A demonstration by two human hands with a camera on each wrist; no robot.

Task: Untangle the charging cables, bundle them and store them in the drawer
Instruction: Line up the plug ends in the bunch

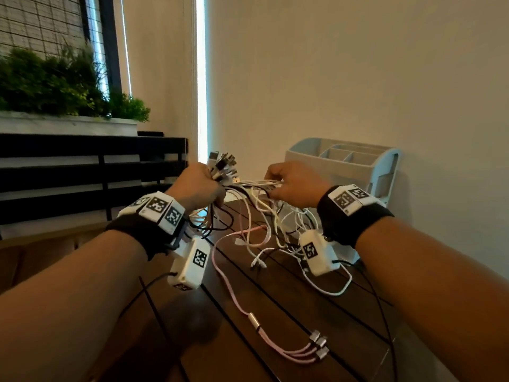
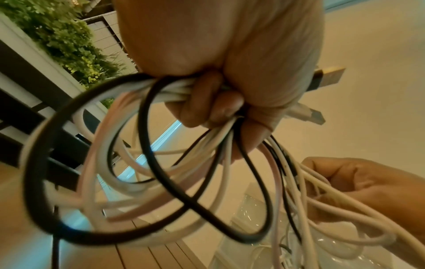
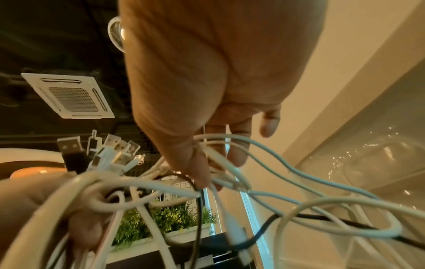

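Item one, upper left of the head view: we list green plants in a pale trough above a dark slatted rail. Item two, left of centre: our left hand, raised above the table and closed in a fist around a gathered bunch of charging cables; the USB plug ends fan upward out of the top of the fist, and the left wrist view shows black, white and pink loops hanging below the curled fingers. Item three, centre: the strands run level from that fist to our right hand, whose thumb and fingers pinch several white strands; the right wrist view confirms the pinch. Item four, lower centre: a dark brown slatted table, with slack cable ends lying on it and a pink three-headed cable trailing toward the lower frame edge. Item five, right of centre: a pale organiser with open top compartments against the wall, just behind the right hand; we cannot tell where its drawer is.
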